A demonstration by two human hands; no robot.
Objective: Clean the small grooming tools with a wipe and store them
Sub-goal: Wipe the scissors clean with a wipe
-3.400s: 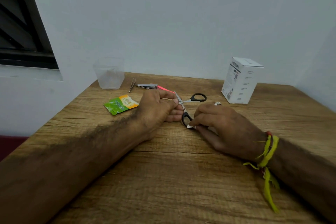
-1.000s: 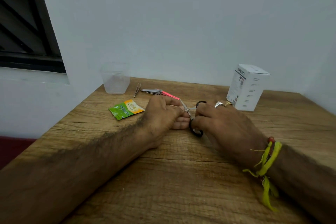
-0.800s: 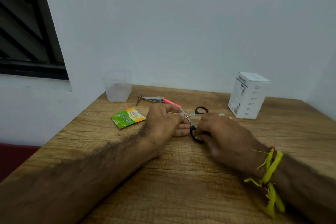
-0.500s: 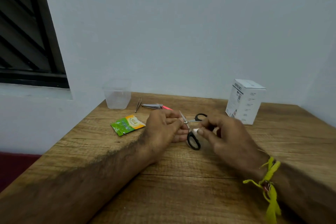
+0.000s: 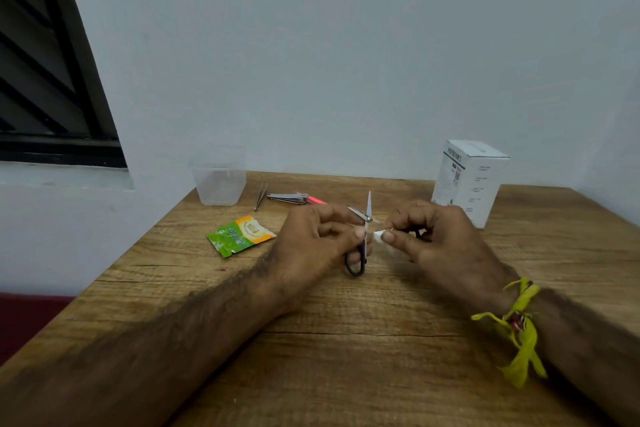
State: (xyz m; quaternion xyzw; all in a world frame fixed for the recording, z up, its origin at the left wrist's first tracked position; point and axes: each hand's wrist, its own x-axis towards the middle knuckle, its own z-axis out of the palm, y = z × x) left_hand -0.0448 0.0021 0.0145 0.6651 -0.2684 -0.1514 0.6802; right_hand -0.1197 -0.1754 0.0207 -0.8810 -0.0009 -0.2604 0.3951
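the left hand (image 5: pixel 311 239) grips the small scissors (image 5: pixel 363 236) above the desk (image 5: pixel 346 357), blades spread (one points up). the right hand (image 5: pixel 433 239) pinches a white wipe (image 5: pixel 378 236) just beside the pivot, fingers curled.

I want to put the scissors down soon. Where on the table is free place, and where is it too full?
Bare wood lies near the front edge of the table, between the forearms, and on the right below the white box. It is crowded at the back left: clear cup, tweezers, nail clipper, green sachet.
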